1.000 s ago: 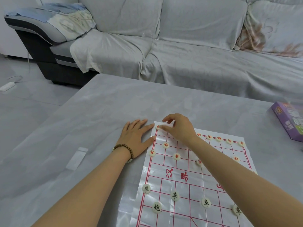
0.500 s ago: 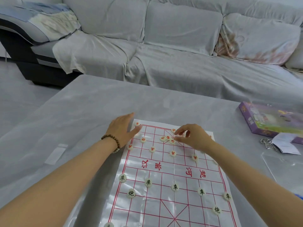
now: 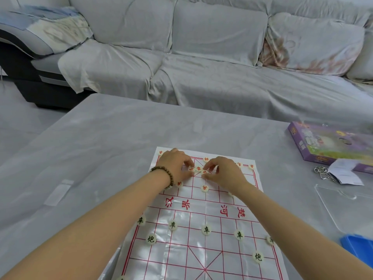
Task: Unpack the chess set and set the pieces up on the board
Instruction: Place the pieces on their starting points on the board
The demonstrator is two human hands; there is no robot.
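Observation:
A clear plastic chess board (image 3: 201,257) with a red grid lies on the grey table. Round cream pieces with black characters (image 3: 206,229) stand on its near half. Pieces with red characters (image 3: 204,188) stand on the far half. Three red-lettered pieces (image 3: 198,169) sit bunched together near the far edge. My left hand (image 3: 174,166), with a bead bracelet on the wrist, pinches the left one of them between thumb and forefinger. My right hand (image 3: 225,172) pinches the right one. Both hands rest on the board and hide some far pieces.
A purple box (image 3: 323,144) lies at the table's right, with metal rings (image 3: 321,172) and a paper slip (image 3: 345,174) beside it. A clear plastic lid (image 3: 347,209) and a blue object (image 3: 357,247) lie nearer. A grey sofa stands behind the table.
My left hand has moved right, from the board's far left corner to the bunched pieces. My right hand stays at them. The camera has turned right.

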